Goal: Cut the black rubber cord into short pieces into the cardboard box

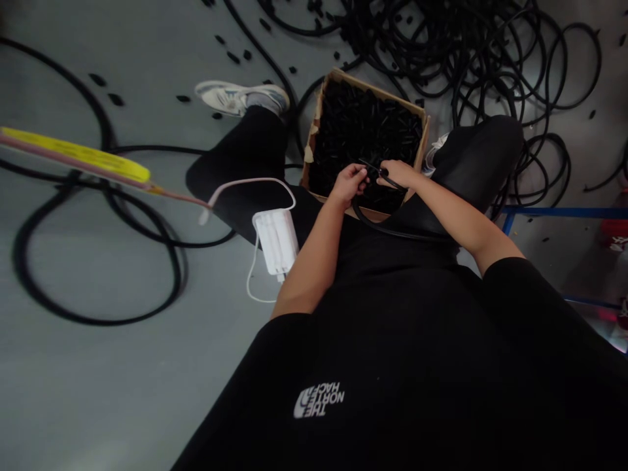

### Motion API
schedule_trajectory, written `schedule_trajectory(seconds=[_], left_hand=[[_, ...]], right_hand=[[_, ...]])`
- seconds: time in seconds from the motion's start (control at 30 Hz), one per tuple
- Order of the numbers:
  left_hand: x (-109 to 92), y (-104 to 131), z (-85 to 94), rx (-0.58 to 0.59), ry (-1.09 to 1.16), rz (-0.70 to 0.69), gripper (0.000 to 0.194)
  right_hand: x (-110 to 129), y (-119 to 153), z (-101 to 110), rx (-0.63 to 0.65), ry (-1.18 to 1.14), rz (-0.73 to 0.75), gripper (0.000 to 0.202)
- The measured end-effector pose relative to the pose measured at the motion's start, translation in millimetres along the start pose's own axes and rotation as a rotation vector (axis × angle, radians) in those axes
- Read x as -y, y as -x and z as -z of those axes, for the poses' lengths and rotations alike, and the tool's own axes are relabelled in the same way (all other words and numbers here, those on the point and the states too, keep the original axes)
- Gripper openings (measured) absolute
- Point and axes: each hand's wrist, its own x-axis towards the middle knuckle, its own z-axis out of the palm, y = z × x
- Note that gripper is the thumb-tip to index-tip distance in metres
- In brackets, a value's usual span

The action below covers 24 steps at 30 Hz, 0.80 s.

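Observation:
A cardboard box full of short black pieces stands on the floor between the legs. Over its near edge my left hand is closed around the black hose, which loops down from it and across the lap. Just to the right, my right hand is closed on a dark tool with a thin blade or jaw pointing at my left hand; the tool's exact kind cannot be made out. The two hands are a small gap apart.
Tangled black hose covers the floor at the top right, and large hose loops lie at the left. Black bits are scattered around. A white power bank with a cable rests by the left thigh. A blue frame stands at the right.

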Motion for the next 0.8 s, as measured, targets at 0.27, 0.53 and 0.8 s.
schedule_trajectory(seconds=[0.27,0.53,0.8], left_hand=[[3,-6,5.1,0.038,-0.011,-0.011,0.04],[25,-23,6.9,0.027,-0.091,-0.176,0.059],[38,-45,13.7,-0.135,-0.325,-0.418,0.057]], right_hand=[[6,12,3,-0.109,0.084,-0.006,0.048],[-5,-5,-6,-0.009,-0.014,0.029,0.049],[-1,-2,-4,-0.037,-0.067,-0.059,0.045]])
